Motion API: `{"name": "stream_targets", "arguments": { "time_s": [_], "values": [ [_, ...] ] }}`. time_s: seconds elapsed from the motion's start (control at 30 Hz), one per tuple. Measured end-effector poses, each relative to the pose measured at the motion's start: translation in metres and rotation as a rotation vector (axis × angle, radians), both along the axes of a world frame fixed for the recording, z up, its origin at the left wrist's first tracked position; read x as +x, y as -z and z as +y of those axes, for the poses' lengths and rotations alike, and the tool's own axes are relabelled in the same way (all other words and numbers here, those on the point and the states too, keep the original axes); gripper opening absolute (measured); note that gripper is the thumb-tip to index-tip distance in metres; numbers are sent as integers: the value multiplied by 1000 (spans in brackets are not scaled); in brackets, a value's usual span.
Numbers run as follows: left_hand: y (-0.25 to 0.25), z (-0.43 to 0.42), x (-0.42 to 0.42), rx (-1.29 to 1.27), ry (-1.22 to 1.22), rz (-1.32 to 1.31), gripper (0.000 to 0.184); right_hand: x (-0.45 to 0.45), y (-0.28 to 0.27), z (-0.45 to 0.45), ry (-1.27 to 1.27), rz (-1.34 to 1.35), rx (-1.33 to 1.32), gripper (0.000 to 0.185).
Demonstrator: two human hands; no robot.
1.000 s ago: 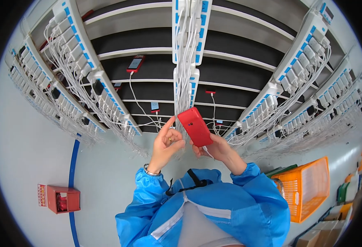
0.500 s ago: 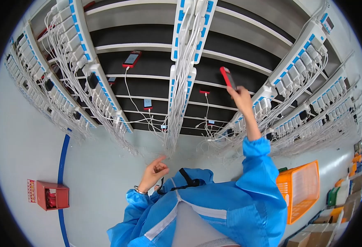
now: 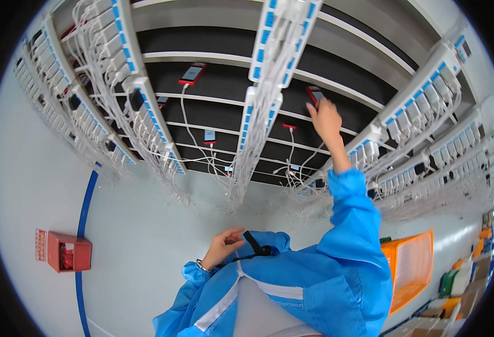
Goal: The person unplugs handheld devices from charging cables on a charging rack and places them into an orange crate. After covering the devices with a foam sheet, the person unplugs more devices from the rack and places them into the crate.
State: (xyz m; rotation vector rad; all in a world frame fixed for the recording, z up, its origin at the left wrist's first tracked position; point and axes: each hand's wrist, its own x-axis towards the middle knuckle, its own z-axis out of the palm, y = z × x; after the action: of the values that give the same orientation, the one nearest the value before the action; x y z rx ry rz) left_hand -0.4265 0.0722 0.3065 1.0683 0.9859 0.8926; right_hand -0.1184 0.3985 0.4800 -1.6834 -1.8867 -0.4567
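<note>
My right hand [image 3: 328,122] reaches up to a black shelf and grips the lower end of a red-cased phone [image 3: 314,94]. The phone's upper part shows beyond my fingers, at the shelf. A white cable [image 3: 316,150] rises from below toward that hand; whether it joins the phone is hidden. Lower down, near the front of my blue smock, my left hand [image 3: 223,247] is empty, its fingers loosely bent and apart. Left of the central power strip [image 3: 261,101], another red phone [image 3: 193,73] lies on a shelf with a white cable plugged in.
Smaller phones [image 3: 210,136] sit on lower shelves with white cables. Strips full of white chargers [image 3: 421,101] and hanging cables flank the shelves. An orange crate [image 3: 393,269] stands on the floor at my right. A red box [image 3: 70,253] is at the left.
My right hand has brought the red phone from in front of the shelves onto the shelf. My left hand has shifted right and down, and the camera view has turned slightly.
</note>
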Motion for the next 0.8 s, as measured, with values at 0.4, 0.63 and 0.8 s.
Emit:
{"name": "stream_targets", "arguments": {
  "time_s": [0.4,0.63,0.8],
  "values": [
    [17,-12,-2,28,-102,46,38,-55,141,87,405,111,-755,88],
    [28,-19,-3,0,-212,-75,39,-47,184,119,513,90,-629,65],
    [46,-15,-8,19,-211,-118,38,-24,190,84,292,365,-414,66]
  ]
}}
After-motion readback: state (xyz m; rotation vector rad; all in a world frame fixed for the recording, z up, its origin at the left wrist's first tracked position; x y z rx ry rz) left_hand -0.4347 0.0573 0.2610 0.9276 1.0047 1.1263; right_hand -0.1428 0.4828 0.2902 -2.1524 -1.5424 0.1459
